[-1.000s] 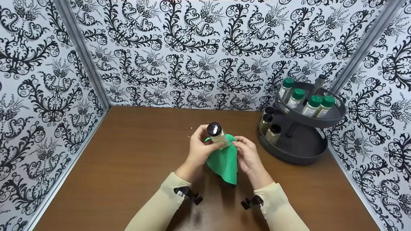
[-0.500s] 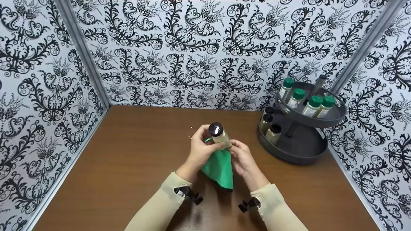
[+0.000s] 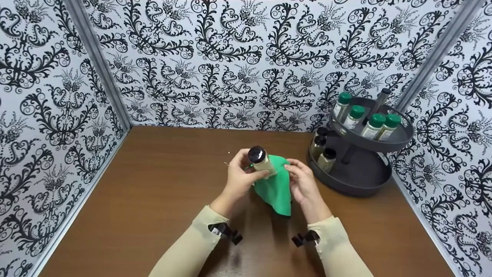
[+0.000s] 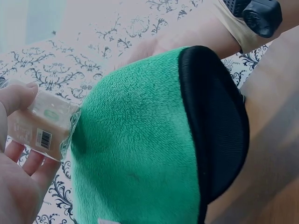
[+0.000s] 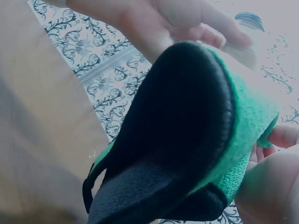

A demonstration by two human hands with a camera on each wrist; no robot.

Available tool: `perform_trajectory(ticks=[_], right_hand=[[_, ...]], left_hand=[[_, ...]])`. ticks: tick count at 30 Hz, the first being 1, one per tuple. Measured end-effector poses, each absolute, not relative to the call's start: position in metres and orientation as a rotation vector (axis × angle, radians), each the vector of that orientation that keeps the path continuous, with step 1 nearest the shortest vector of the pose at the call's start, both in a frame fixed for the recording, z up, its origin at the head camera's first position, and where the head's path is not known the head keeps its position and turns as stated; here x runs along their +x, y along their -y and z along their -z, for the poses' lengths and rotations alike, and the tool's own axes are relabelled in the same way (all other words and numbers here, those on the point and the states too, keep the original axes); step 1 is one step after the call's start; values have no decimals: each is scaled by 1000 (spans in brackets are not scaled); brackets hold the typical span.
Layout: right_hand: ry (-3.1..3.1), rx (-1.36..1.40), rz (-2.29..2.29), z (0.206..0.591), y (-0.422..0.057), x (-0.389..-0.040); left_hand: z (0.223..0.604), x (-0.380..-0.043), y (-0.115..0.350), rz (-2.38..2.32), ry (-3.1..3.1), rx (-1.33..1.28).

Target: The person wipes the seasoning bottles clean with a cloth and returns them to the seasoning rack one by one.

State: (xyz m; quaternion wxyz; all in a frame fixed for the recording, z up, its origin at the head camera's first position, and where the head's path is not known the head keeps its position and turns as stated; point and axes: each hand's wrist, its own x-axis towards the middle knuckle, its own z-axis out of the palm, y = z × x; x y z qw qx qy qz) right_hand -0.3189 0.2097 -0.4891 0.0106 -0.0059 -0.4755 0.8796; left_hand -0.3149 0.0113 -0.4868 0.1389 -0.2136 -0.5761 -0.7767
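Note:
My left hand [image 3: 237, 177] grips a clear spice jar [image 3: 263, 165] by its body, its black cap tilted up toward the head camera. In the left wrist view a barcode label shows on the jar [image 4: 29, 125], and the contents look pale tan. My right hand [image 3: 304, 184] pinches the upper edge of a green cloth [image 3: 273, 190] that hangs down beside the jar's lower end. Plush green on one face, the cloth [image 4: 135, 135] has a black trim and a dark side, which fills the middle of the right wrist view.
To the right stands a dark two-tier round rack [image 3: 357, 188]. Several green-capped jars [image 3: 372, 127] are on its upper tier, and black-capped jars [image 3: 326, 161] on the lower. Small pale crumbs [image 3: 226, 163] lie on the brown table [image 3: 165, 184]. Patterned walls enclose the table's back and sides.
My right hand and the cloth moved slightly left and down, then back right and up past where they started. My left hand and the jar stayed nearly in place.

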Motion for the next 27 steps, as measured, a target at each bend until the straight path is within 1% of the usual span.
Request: perform_trajectory(ticks=[7, 20, 27], right_hand=[[1487, -3, -2724, 491, -211, -320], [1676, 59, -2686, 506, -187, -315], [1734, 205, -2743, 515, -182, -312]], left_hand=[[489, -314, -12, 2246, 1690, -591], [485, -313, -11, 2250, 1671, -597], [483, -311, -12, 2250, 1679, -595]])
